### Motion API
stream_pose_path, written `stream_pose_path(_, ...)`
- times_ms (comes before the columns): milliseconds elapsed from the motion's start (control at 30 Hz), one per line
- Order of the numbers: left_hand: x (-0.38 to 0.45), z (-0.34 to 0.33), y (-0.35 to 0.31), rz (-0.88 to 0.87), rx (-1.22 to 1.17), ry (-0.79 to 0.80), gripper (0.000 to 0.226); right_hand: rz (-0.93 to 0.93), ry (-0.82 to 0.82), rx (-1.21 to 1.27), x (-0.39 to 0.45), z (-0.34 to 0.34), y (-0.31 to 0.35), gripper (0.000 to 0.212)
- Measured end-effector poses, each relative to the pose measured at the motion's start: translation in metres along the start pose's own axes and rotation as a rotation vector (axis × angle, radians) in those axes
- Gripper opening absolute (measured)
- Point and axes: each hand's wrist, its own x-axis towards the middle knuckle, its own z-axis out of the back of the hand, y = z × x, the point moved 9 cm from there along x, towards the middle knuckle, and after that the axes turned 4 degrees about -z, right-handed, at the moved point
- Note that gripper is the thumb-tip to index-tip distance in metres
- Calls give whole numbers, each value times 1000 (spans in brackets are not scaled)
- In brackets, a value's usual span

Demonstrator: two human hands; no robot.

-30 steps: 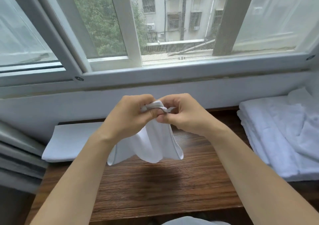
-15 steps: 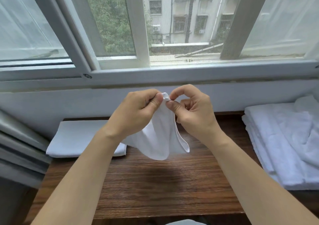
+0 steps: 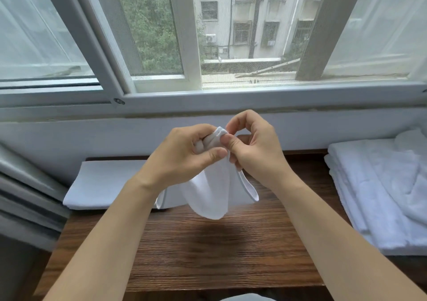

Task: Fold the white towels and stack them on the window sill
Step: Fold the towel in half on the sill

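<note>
A small white towel (image 3: 211, 196) hangs in the air above the wooden window sill (image 3: 208, 254). My left hand (image 3: 184, 155) grips its bunched top edge. Close beside it, my right hand (image 3: 251, 148) pinches the same top edge between thumb and forefinger. The cloth droops in loose folds below both hands, clear of the wood. A folded white towel (image 3: 104, 185) lies flat on the sill at the left, behind my left forearm.
A loose pile of white towels (image 3: 379, 189) lies on the sill at the right. The window frame (image 3: 231, 99) and white wall run across the back. Grey curtain folds (image 3: 25, 196) hang at the left edge.
Both hands have shifted their hold along the towel's top edge and stay close together. The hanging cloth has swung a little. The view has tilted slightly.
</note>
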Motion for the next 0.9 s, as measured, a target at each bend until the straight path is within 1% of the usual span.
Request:
stream_pose_path(67,-1,-2,3,3,3,1,9,36,23,-24,0,-1,3,16)
stream_pose_path(167,-1,-1,4,-2,-12,-8,13,103,45,-78,-2,-4,9,10)
stream_pose_path(233,-1,-1,4,-6,-6,-7,16,100,35,-48,-3,-3,9,6)
stream_pose_path(367,-2,-1,5,7,20,-9,9,101,31,-32,-5,0,12,3)
stream_pose_path(500,-5,1,16,104,36,-35,17,69,-10,-6,-3,10,13,7)
stream_pose_path(567,-6,2,21,124,83,-56,13,66,-32,1,0,15,14,9)
stream_pose_path(667,-6,4,27,144,129,-88,17,70,-47,-22,3,22,15,11)
stream_pose_path(733,-6,6,27,148,143,-109,14,61,-50,-28,5,26,14,11)
stream_pose_path(767,-6,8,27,150,163,-125,16,56,-52,-31,6,29,15,10)
stream_pose_path(833,-7,13,26,141,212,-166,37,53,-65,-38,7,37,17,11)
stream_pose_path(867,-6,16,26,134,237,-183,43,58,-73,-49,9,41,19,12)
stream_pose_path(900,-6,17,26,129,250,-189,43,65,-83,-67,11,47,21,14)
